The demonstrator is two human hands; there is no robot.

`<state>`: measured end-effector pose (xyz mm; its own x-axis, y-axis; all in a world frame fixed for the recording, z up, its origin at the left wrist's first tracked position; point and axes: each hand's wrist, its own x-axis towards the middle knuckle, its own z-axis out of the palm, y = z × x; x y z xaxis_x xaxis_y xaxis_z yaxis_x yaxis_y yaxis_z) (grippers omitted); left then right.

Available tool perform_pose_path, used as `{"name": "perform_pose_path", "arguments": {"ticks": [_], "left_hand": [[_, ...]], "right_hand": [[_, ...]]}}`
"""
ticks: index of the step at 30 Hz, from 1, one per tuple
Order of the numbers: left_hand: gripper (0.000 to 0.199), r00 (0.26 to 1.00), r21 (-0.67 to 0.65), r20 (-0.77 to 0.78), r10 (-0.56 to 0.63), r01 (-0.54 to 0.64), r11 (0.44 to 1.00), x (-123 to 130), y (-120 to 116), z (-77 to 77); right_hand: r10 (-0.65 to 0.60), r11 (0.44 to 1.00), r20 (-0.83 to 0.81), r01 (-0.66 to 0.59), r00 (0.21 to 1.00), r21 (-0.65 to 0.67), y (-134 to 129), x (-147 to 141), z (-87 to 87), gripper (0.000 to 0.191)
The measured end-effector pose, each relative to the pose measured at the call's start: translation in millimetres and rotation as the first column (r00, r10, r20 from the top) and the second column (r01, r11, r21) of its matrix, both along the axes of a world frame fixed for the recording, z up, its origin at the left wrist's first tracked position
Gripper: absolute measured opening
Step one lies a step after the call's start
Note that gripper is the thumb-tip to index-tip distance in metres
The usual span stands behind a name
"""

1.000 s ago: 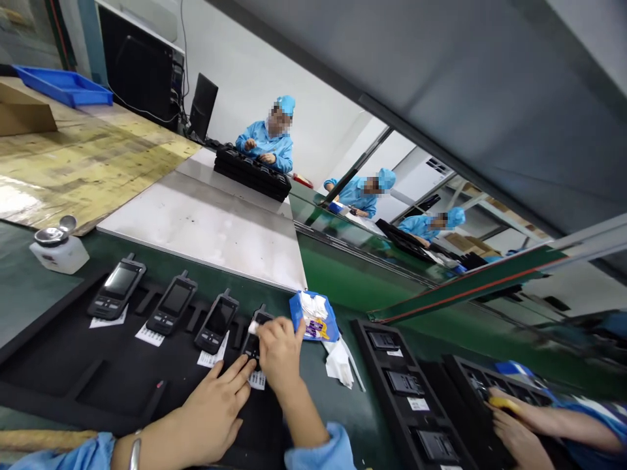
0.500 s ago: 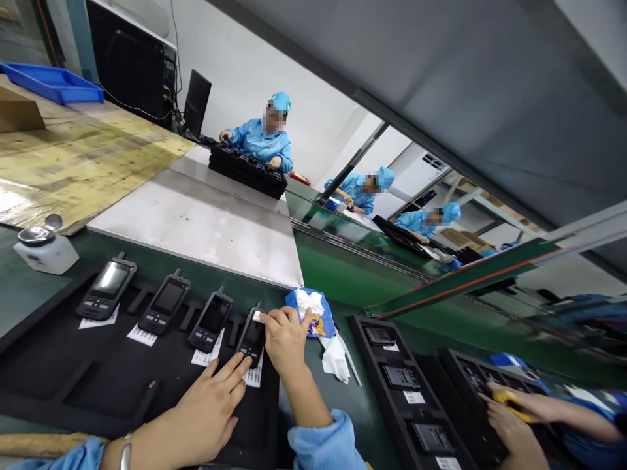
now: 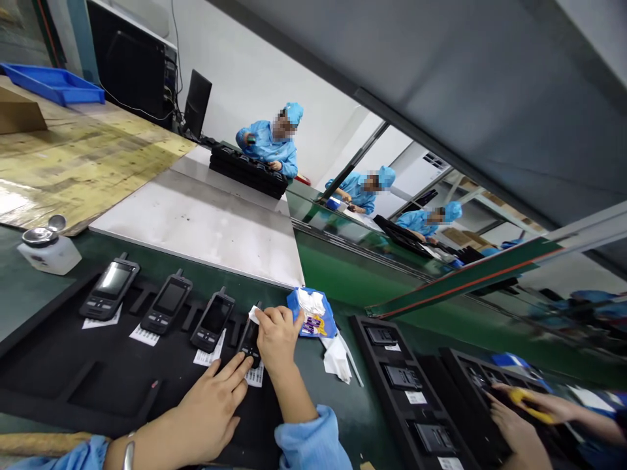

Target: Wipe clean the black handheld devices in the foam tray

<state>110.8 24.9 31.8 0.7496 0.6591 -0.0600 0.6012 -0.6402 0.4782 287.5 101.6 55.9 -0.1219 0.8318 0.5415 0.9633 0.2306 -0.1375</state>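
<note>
A black handheld radio (image 3: 249, 341) with a screen and keypad lies in the foam tray (image 3: 44, 385), at the right end of a row. My right hand (image 3: 278, 341) pinches a small white tissue (image 3: 253, 314) against the upper part of its screen. Stretched out, the fingers of my left hand (image 3: 208, 408) rest on the radio's keypad end, holding nothing. Three similar radios, a near one (image 3: 213, 321), a middle one (image 3: 167, 302) and a far-left one (image 3: 110, 287), lie alongside, each above a printed white label. Part of the worked radio is hidden by my right hand.
A blue tissue pack (image 3: 313, 312) stands right of my hands, with a crumpled tissue (image 3: 337, 359) beside it. A white dispenser bottle (image 3: 49, 251) is at the left. Another tray (image 3: 379, 385) holds battery-like parts. A co-worker's hands (image 3: 529, 411) hold a yellow-handled tool at right.
My right hand has shifted slightly left and up across the radio's screen with the tissue. My left hand stays on the keypad end. The far co-worker has raised one hand.
</note>
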Motion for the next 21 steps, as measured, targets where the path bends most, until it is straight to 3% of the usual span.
{"name": "perform_pose_path", "arguments": {"ticks": [3,10,17,21], "left_hand": [[0.063,1.0,-0.019,-0.008,-0.014,0.014,1.0,-0.2,1.1,4.1],[0.066,1.0,-0.072,-0.021,-0.016,0.014,0.997,0.0,2.6,11.0],[0.062,0.999,-0.025,-0.039,-0.009,0.008,1.0,0.6,2.8,9.8],[0.061,0.999,-0.027,-0.026,-0.026,0.025,0.999,0.2,2.1,6.8]], "right_hand": [[0.021,1.0,0.002,-0.021,1.0,0.006,2.7,-5.2,-4.9,0.026],[0.22,0.975,0.058,-0.222,0.974,0.015,-35.0,6.3,-23.2,0.018],[0.13,0.99,0.131,-0.136,0.983,0.04,-11.7,13.1,-15.0,0.022],[0.239,0.969,0.099,-0.244,0.966,0.045,-23.8,18.3,-21.0,0.019]]}}
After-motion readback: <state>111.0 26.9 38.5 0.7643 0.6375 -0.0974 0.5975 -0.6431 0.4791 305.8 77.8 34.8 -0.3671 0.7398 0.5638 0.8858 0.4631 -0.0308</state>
